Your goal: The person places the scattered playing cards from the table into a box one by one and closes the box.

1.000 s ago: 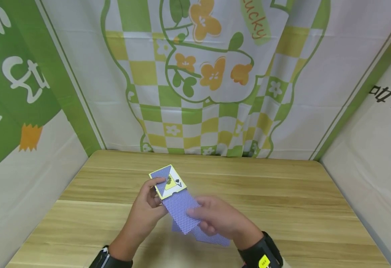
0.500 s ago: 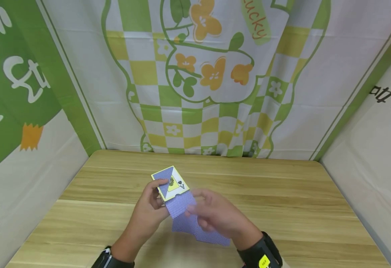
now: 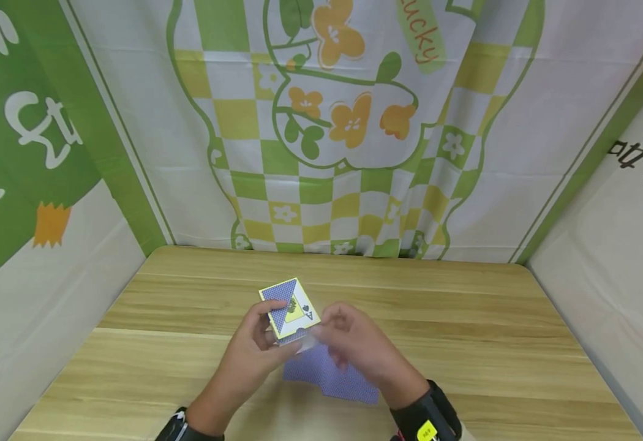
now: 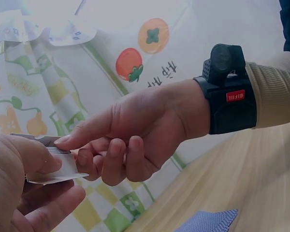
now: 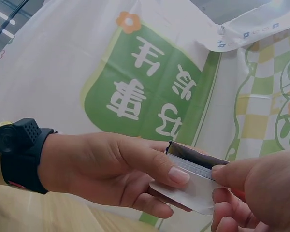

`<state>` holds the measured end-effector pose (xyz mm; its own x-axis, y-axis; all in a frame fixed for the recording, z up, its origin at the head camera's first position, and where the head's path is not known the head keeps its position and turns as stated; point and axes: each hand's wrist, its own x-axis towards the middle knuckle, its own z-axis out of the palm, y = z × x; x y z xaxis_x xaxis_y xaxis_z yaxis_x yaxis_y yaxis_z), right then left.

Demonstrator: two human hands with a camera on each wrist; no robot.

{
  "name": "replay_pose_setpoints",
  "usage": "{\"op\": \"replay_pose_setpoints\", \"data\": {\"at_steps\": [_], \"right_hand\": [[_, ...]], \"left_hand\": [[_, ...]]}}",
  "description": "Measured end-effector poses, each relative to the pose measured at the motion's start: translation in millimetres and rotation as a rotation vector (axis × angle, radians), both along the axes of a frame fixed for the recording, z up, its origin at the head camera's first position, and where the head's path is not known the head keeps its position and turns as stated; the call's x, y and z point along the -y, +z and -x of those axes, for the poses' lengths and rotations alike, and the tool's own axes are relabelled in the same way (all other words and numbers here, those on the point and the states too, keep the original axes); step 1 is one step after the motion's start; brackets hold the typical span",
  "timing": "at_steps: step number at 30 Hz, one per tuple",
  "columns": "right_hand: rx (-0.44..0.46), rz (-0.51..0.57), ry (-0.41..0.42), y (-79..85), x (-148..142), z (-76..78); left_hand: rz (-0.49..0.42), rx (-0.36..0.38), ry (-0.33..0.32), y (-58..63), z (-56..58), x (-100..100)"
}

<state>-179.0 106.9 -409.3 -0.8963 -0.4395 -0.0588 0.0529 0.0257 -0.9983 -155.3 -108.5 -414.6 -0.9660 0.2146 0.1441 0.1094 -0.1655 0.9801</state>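
My left hand (image 3: 244, 352) grips a playing card box (image 3: 289, 308), its fingers on the top face and below and its thumb at the near end. The box shows an ace of spades beside a blue checked panel. In the right wrist view, a stack of cards (image 5: 191, 166) sits inside the open end, and the left thumb lies on the white flap (image 5: 195, 193). My right hand (image 3: 362, 346) pinches the open end of the box, thumb tip right at the card edges, other fingers curled. Blue-backed cards (image 3: 349, 384) lie on the table below, partly hidden by the right hand.
The wooden table (image 3: 492, 343) reaches back to a green and yellow checked curtain (image 3: 343, 208). Printed cloth walls stand on the left (image 3: 128, 239) and right (image 3: 619, 245). Each wrist wears a black camera strap.
The cards jutting from the box have slid inward until only a thin edge shows. The left hand and box have shifted slightly right and nearer. The right fingers have closed in on the box end.
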Motion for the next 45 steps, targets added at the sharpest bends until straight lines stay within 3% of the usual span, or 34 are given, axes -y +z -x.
{"op": "replay_pose_setpoints", "data": {"at_steps": [13,21,25,29,37,45], "right_hand": [[-0.031,-0.06,-0.007,1.5,-2,1.2],[-0.079,-0.105,-0.111,0.9,-12,6.5],[-0.091,-0.143,-0.12,1.6,-15,8.0],[-0.138,-0.231,-0.106,-0.8,-20,11.0],[-0.266,-0.511,-0.065,-8.9,-35,18.7],[-0.199,-0.755,-0.052,-24.0,-53,26.5]], "left_hand": [[0.009,0.032,-0.015,5.7,-1.9,1],[0.017,0.046,0.036,10.0,-0.9,6],[0.006,0.042,0.035,10.5,0.1,8],[-0.005,0.036,0.027,10.4,0.9,9],[0.021,0.027,0.045,11.4,0.8,11],[0.049,0.039,0.059,13.4,1.1,13]]}}
